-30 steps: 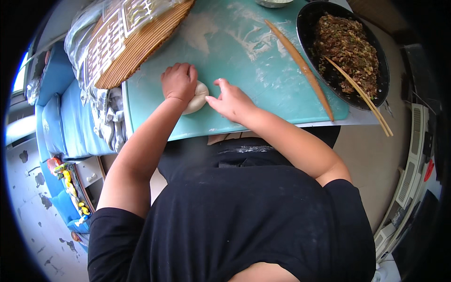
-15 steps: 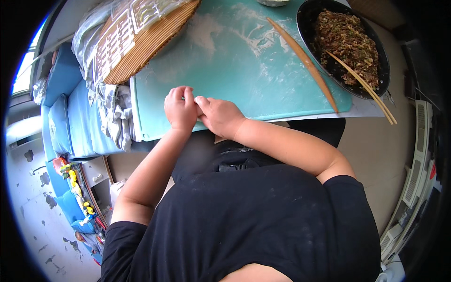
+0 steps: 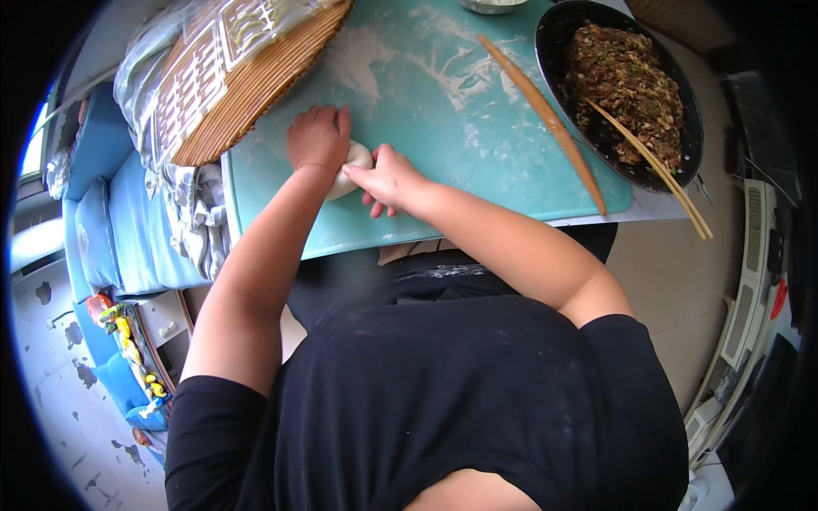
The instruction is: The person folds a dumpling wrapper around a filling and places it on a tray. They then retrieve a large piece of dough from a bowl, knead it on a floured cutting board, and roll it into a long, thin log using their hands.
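Observation:
A smooth white lump of dough (image 3: 359, 156) lies on the green mat (image 3: 426, 162), near its front left. My left hand (image 3: 319, 138) is closed over the dough's left side and hides part of it, its fingers bent at the far side. From the right, my right hand (image 3: 389, 181) grips the dough's edge with the thumb on it; its lower fingers are curled beneath. Loose flour is smeared over the mat beyond both hands.
A wooden rolling pin (image 3: 545, 115) with tapered ends lies to the right. Beside it stands a black pan (image 3: 545, 38) of minced filling (image 3: 630, 81), with chopsticks (image 3: 656, 166) across its rim. A woven round tray (image 3: 256, 98) holds plastic trays at far left. A bowl (image 3: 492, 4) shows at the far edge.
My hands were together near the mat's front edge with the dough hidden. Now they have moved apart, the left one farther forward, and white dough shows between them.

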Action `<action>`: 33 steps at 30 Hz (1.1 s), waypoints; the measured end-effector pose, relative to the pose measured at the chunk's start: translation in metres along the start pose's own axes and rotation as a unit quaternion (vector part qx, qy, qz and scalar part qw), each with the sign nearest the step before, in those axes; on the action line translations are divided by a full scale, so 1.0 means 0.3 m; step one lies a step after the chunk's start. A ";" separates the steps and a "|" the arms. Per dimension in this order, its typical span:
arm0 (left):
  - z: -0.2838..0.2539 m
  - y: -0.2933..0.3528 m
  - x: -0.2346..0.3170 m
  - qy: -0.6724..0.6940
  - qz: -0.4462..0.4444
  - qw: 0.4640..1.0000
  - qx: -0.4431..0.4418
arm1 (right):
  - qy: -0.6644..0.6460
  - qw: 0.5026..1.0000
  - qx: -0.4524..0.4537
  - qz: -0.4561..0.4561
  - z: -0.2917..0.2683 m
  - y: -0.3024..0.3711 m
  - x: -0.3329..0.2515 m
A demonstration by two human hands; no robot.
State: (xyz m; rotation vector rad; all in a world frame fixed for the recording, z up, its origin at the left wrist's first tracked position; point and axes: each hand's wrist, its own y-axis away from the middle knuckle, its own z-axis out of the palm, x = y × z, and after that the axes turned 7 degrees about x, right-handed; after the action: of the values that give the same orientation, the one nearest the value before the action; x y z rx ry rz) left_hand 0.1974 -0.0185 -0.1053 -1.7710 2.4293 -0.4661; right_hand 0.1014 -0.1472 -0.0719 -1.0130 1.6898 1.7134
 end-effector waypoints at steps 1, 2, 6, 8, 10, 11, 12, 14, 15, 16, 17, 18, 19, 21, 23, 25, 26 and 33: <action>-0.002 -0.015 0.006 -0.005 -0.009 1.000 -0.006 | -0.023 1.000 0.016 0.004 0.014 -0.033 0.006; -0.004 -0.017 0.013 0.038 -0.038 0.998 -0.024 | -0.046 0.998 0.031 0.006 0.021 -0.063 0.009; -0.038 0.032 0.002 0.246 -0.195 0.942 -0.114 | 0.050 0.986 0.086 -0.136 0.032 -0.085 0.068; -0.161 0.059 0.023 0.296 -0.253 0.904 -0.178 | 0.162 0.948 0.108 -0.251 0.046 0.033 0.041; -0.191 0.142 0.016 0.194 -0.191 0.954 -0.121 | 0.211 0.884 0.129 -0.396 0.094 0.066 0.096; -0.172 0.187 -0.008 0.175 -0.134 0.972 -0.085 | 0.220 0.887 0.111 -0.391 0.091 0.072 0.109; -0.148 0.227 -0.033 0.154 -0.074 0.984 -0.050 | 0.223 0.891 0.105 -0.382 0.083 0.072 0.122; -0.107 0.268 -0.065 0.117 0.008 0.993 0.013 | 0.230 0.900 0.094 -0.359 0.063 0.069 0.156; -0.088 0.268 -0.073 0.105 0.003 0.994 0.017 | 0.230 0.904 0.096 -0.347 0.049 0.065 0.162; -0.073 0.262 -0.068 0.094 -0.001 0.995 0.021 | 0.228 0.908 0.107 -0.334 0.034 0.062 0.163; -0.063 0.240 -0.056 0.075 -0.007 0.997 0.011 | 0.226 0.912 0.118 -0.321 0.020 0.061 0.161; -0.055 0.219 -0.055 0.057 0.001 0.998 0.000 | 0.224 0.916 0.129 -0.307 0.007 0.061 0.156; -0.045 0.188 -0.054 0.043 0.012 0.999 -0.007 | 0.228 0.926 0.114 -0.278 -0.019 0.055 0.137; -0.033 0.138 -0.041 0.024 0.024 0.999 -0.031 | 0.214 0.944 0.102 -0.229 -0.038 0.033 0.142; -0.020 0.079 -0.021 0.002 0.016 0.999 -0.032 | 0.209 0.952 0.097 -0.202 -0.036 0.013 0.126; 0.009 0.038 -0.021 -0.014 0.010 1.000 -0.019 | 0.217 0.953 0.097 -0.188 -0.018 0.002 0.098; 0.012 0.022 -0.022 -0.021 -0.004 1.000 -0.022 | 0.195 0.967 0.073 -0.144 -0.009 0.004 0.068; -0.019 0.005 -0.025 0.178 -0.190 0.959 -0.109 | -0.029 0.999 0.018 -0.016 0.021 -0.099 0.009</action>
State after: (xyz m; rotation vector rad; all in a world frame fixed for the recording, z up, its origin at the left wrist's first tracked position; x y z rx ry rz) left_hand 0.1970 -0.0100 -0.1010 -2.4619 2.4350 -0.6172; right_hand 0.1226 -0.1389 -0.0920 -0.9594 1.6534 1.6690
